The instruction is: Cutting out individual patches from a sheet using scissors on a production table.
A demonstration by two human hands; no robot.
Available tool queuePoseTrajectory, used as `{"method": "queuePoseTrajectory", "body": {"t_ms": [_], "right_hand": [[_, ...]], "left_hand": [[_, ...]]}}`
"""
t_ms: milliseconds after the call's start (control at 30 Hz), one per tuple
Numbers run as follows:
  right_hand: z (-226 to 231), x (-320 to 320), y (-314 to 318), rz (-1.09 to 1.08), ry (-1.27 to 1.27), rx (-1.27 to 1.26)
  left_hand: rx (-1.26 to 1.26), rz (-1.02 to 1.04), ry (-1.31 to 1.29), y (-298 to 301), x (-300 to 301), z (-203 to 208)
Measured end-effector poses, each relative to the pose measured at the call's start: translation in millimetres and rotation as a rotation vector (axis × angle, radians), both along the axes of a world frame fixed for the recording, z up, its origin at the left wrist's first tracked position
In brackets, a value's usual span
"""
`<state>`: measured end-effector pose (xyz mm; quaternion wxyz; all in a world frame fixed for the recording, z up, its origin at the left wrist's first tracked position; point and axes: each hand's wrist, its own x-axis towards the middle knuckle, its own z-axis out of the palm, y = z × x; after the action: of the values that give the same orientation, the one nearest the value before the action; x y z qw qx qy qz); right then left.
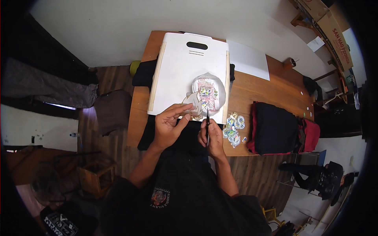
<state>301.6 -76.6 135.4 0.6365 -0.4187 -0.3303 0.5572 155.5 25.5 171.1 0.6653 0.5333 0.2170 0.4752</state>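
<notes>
My left hand (168, 125) is closed, thumb and fingers pinching a pale cutout piece (191, 103) with brownish lines; its kind is not clear. A slim dark pointed tool (208, 125), perhaps small scissors or tweezers, stands upright in my closed right hand (214, 137). Its tip reaches the near edge of a round, whitish, translucent container or bag (221, 93). Inside this lie several small colourful pieces (208, 92), pink, green and blue. Beneath it is a white board (173, 74) with a dark oval slot at its far end and pale strips along both sides.
Right of the board, a pile of colourful patch-like pieces (234, 129) lies on the wooden table (252, 92). Folded black and red cloth (273, 128) sits farther right. A white sheet (250, 59) and a brown cup (290, 63) are behind. A wooden stool (96, 179) stands on the floor at left.
</notes>
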Motion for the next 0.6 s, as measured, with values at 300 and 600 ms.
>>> {"method": "queuePoseTrajectory", "body": {"t_ms": [300,600], "right_hand": [[2.9,-4.4,6.6,-0.116,0.231,0.01],[8.0,-13.8,18.1,-0.357,-0.098,-0.17]], "left_hand": [[0.02,-0.024,0.035,0.2,-0.2,-5.6],[0.119,-0.03,0.174,-2.4,1.3,-4.6]]}}
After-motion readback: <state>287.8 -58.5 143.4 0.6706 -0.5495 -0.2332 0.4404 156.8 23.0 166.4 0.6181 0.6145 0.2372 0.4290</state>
